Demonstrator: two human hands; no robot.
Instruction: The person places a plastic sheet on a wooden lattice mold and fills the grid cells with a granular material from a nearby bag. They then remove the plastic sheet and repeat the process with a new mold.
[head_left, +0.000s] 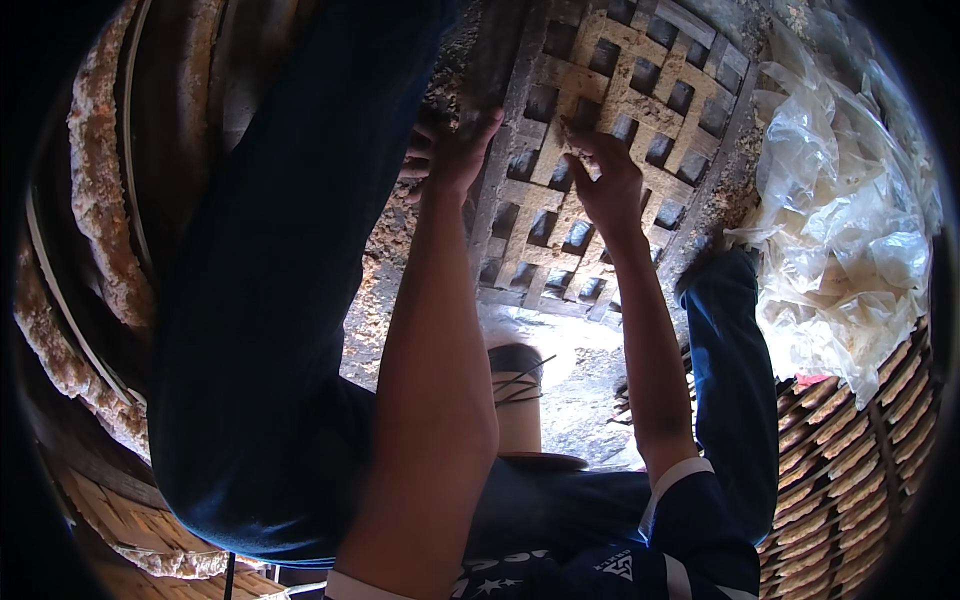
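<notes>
A wooden lattice frame (592, 154) of crossed slats, crusted with a pale tan material, stands before me. My right hand (611, 176) is over its middle, thumb and forefinger bent towards each other near a slat; whether something small is between the fingertips cannot be told. My left hand (457, 154) is at the frame's left edge, thumb raised and fingers spread partly in shadow; I see nothing in it. Below the frame, between my legs, stands a pale cylinder (519, 409) with a dark top and thin dark sticks across it.
Crumpled clear plastic sheeting (832, 210) lies at the right. Beneath it are racks with rows of pale, crusted strips (840, 465). Thick crusted curved pieces (101, 187) line the left side. Brown crumbs (390, 232) cover the surface by my left forearm. My jeans-clad legs flank the space.
</notes>
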